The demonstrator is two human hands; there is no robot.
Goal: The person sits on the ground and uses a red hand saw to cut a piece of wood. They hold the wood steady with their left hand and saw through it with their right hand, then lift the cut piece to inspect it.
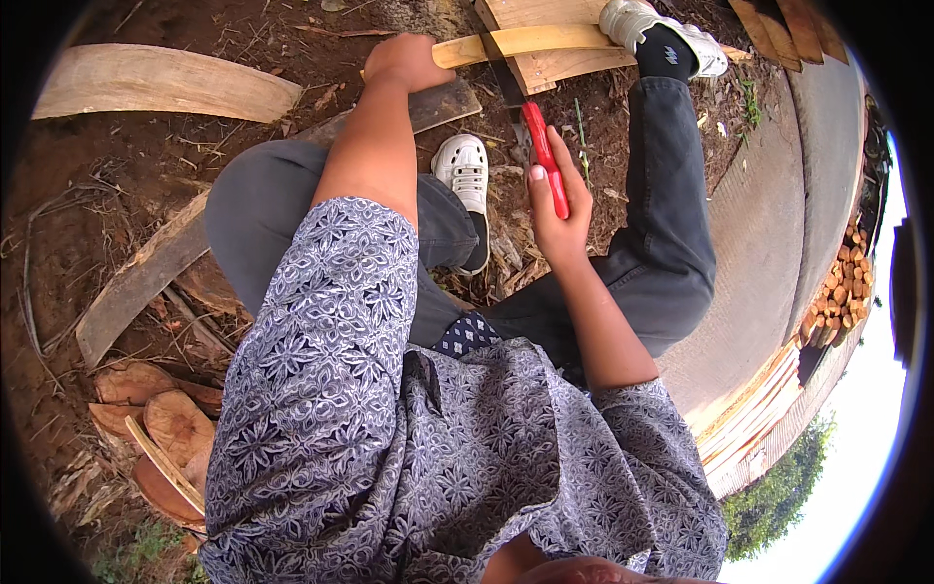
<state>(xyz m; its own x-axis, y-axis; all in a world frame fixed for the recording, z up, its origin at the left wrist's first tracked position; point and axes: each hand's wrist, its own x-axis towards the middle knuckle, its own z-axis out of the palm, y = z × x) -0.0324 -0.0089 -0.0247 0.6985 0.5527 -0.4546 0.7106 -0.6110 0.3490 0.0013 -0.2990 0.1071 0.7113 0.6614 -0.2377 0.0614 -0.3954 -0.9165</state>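
1. Left hand [404,60]: closed around one end of a pale wooden strip [530,41], fingers wrapped tight, at the top of the view.

2. Wooden strip: long, thin, slightly curved, lying across a light wooden board [545,66] near the top centre. Its far end runs under a white shoe [632,19] with a black sock above it.

3. Right hand [556,209]: shut firmly around the red handle of a saw [530,127], thumb along the handle's side.

4. Saw: red handle, dark narrow blade. The blade runs up from the hand and crosses the strip just beside the left hand; it meets the strip at the board.

5. Second white shoe [467,175]: on the ground between the 2 knees, below the board.

6. Clothing: grey trousers [671,195], patterned blue-and-white shirt [389,409].

7. Ground: red-brown soil [88,195] with twigs and chips.

8. Loose timber: 1 curved plank [161,83] at upper left, 1 longer plank [136,282] at left, a heap of rounded offcuts [170,433] at lower left.

9. Containers: none can be made out. The nearest thing to a store is a stack of cut logs [842,287] at the right edge, ends facing out, beside a corrugated sheet [769,224].
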